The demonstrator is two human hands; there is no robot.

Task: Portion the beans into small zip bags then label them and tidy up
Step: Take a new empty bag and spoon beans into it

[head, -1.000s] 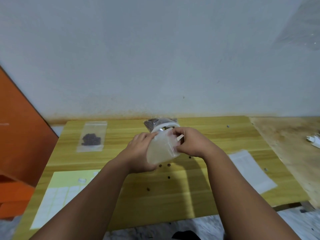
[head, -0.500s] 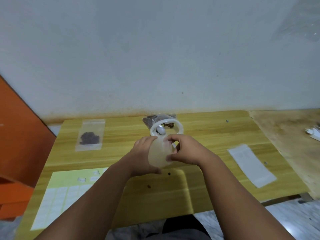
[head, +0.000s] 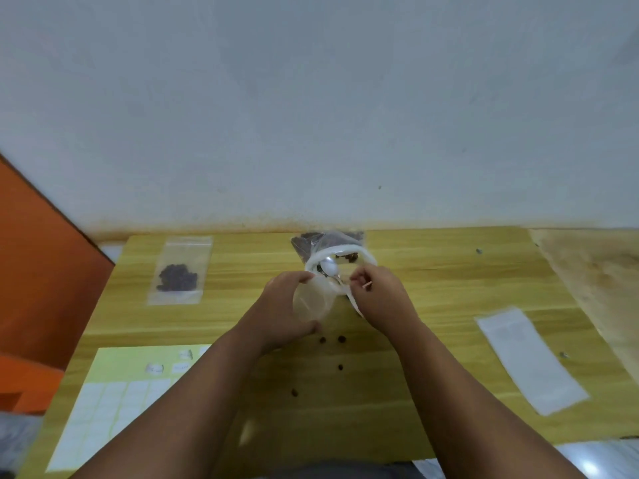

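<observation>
**Yellow wooden table (head: 432,278): small bag held at its middle**

Against a pale grey wall (head: 311,115), the left hand (head: 283,312) grips a small translucent zip bag (head: 311,302) just above the tabletop, and the right hand (head: 380,299) pinches its upper edge. Just behind stand a white round tub (head: 345,252) holding a white plastic spoon (head: 328,269) and a clear sack of dark beans (head: 311,242). A filled clear zip bag (head: 179,271) lies far left. Loose dark beans (head: 341,339) dot the wood near the wrists.
</observation>
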